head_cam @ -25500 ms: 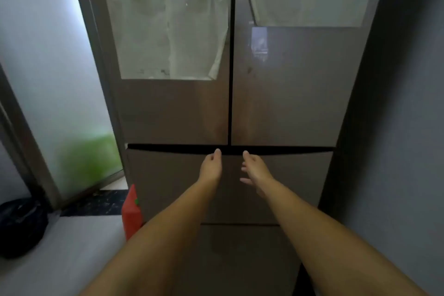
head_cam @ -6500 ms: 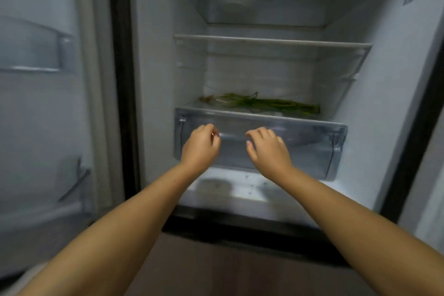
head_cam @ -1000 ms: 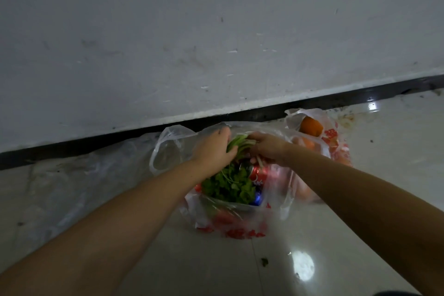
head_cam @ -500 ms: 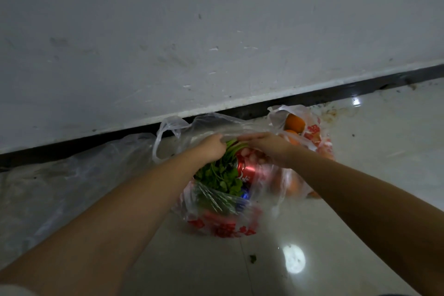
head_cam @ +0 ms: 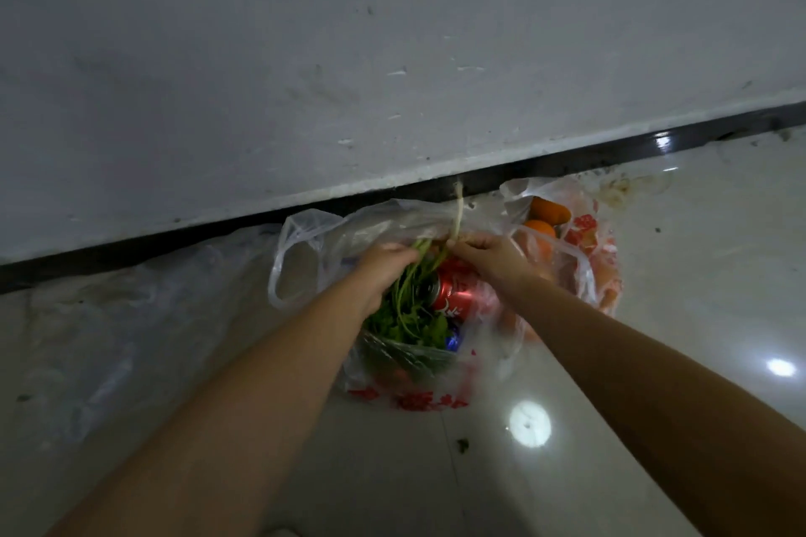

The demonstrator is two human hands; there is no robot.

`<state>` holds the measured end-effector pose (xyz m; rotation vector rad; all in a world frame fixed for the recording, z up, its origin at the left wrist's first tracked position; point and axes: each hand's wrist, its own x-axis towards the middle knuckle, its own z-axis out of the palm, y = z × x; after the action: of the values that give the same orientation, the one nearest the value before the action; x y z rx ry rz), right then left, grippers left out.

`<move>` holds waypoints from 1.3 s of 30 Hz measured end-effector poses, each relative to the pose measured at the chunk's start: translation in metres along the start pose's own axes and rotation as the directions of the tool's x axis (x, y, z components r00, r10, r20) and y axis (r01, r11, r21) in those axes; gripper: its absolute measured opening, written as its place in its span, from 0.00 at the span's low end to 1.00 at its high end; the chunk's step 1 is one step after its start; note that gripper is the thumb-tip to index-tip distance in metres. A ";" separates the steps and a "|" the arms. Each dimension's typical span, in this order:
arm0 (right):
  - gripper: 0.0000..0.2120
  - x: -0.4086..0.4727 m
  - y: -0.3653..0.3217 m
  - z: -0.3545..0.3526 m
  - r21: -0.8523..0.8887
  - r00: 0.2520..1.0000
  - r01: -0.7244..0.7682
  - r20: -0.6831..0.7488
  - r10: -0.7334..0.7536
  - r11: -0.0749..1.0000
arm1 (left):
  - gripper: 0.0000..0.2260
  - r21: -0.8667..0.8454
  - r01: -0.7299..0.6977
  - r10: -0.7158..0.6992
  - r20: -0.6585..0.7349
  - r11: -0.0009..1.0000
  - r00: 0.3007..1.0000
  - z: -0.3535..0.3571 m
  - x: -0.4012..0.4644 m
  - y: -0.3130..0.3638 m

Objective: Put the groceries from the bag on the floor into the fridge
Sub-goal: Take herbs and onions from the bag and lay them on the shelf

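Fingers [head_cam: 394,251] of both ur hands pinch the greens [head_cam: 410,310] in bag [head_cam: 301,240]; nothing's in fridge yet, can [head_cam: 453,294] & oranges [head_cam: 538,229] left.

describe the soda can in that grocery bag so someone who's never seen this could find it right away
Start at the dark baseboard where wall meets floor; against it sits a clear plastic bag with red print. In its open mouth, just below the right hand and right of the leafy greens both hands grip, lies the red can on its side. It is the only shiny metal cylinder there; the oranges sit farther right.
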<state>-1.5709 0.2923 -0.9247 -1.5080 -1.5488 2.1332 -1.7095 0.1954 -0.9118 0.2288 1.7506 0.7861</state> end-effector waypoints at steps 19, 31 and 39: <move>0.09 -0.270 -0.225 -0.026 0.598 0.977 -0.045 -0.141 0.161 0.800 | 0.08 -0.624 0.225 -0.115 0.211 0.749 0.971 -0.029 -0.309 0.169; 0.06 -0.557 -0.380 -0.098 0.570 0.852 0.269 -0.517 0.085 0.776 | 0.08 -0.293 0.003 0.109 0.365 0.956 0.925 0.039 -0.554 0.357; 0.12 -0.774 -0.352 -0.177 0.378 0.574 0.520 -0.819 0.015 0.766 | 0.08 0.019 -0.242 0.153 0.724 0.970 0.673 0.212 -0.699 0.382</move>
<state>-1.2014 0.1296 -0.1562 -1.4970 -0.6260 1.2346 -1.3719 0.1993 -0.1601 0.7216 1.0142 0.6224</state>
